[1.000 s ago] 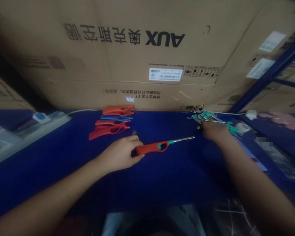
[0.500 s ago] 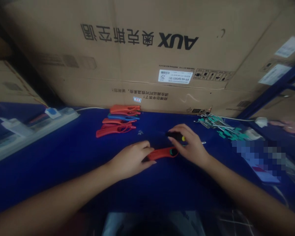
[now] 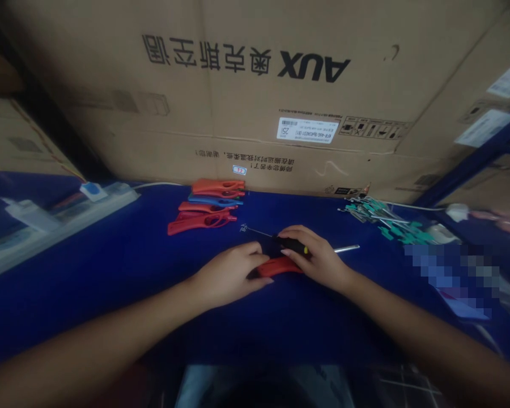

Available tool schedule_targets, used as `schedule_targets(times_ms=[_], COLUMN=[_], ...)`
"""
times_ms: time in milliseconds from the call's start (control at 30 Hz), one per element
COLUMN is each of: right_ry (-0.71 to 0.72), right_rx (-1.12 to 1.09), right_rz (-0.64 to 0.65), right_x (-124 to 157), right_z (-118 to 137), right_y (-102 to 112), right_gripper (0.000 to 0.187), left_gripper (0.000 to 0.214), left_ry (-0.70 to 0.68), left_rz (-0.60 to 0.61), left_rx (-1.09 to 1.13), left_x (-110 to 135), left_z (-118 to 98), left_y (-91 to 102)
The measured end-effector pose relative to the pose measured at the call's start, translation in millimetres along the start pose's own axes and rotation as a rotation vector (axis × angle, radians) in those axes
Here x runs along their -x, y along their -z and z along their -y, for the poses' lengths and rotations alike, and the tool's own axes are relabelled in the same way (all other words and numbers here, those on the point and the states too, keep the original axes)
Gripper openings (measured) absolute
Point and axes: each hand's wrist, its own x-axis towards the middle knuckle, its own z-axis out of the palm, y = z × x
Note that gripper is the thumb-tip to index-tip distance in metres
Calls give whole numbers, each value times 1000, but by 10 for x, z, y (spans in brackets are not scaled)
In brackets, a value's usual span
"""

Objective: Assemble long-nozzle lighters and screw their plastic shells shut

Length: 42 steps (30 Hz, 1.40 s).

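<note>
My left hand is closed around the end of a red long-nosed lighter, held just over the blue tabletop. A metal tube sticks out at its other end, past my right hand. My right hand grips a screwdriver with a black handle and a yellow band, partly covering the lighter. The thin shaft points left, its tip at a small cluster of screws. Beyond the screws lies a row of red, orange and blue lighter casings.
At the right lies a pile of teal lighter parts with metal tubes. A white power strip with plugs runs along the left. A large cardboard box stands behind the blue table. A blurred-out item lies at the right.
My right hand has moved slightly left and down with the screwdriver, whose tip has come to the screws. More of the metal tube now shows. My left hand keeps its hold.
</note>
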Motion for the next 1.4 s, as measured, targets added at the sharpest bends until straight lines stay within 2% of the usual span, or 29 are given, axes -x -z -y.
schedule_targets(times_ms=[133,267,333,433,500,667,867,1067,1200,1400], right_ry=[-111,-353,-428,-436,-425,-432,-505,-581,-616,-627], right_rx=[-36,-248,-392,-611,-655,-643,-634,-687,-732,-766], right_rz=[-199,-416,-542,-687,-731,-749,-640,-588,-570,-548], right_x=[-32,-137,-235,-396,-468,-408,-218,-187,-183,-181], right_z=[48,110,153,219,244,198,129,154,198,207], right_y=[115,304,406,525,550,367,137,108,107,112], right_gripper=[18,16,19,32,38,46,42,39,39,36], left_gripper=[32,33,33,34,35,41,38,28,13,5], left_ry=[-10,-33,-34,-74,-98,-95,62,57,55,16], left_rz=[-34,-115,-152,-163,-160,-196,-356,-369,-358,-433], left_rx=[97,211,259,282,291,364,524,564,570,555], left_x=[-23,-65,-89,-114,-117,-92,-83,-37,-1,7], left_z=[42,85,90,75,60,41,43,-64,-120,-129], left_y=[-41,-145,-198,-249,-261,-250,-192,-152,-135,-113])
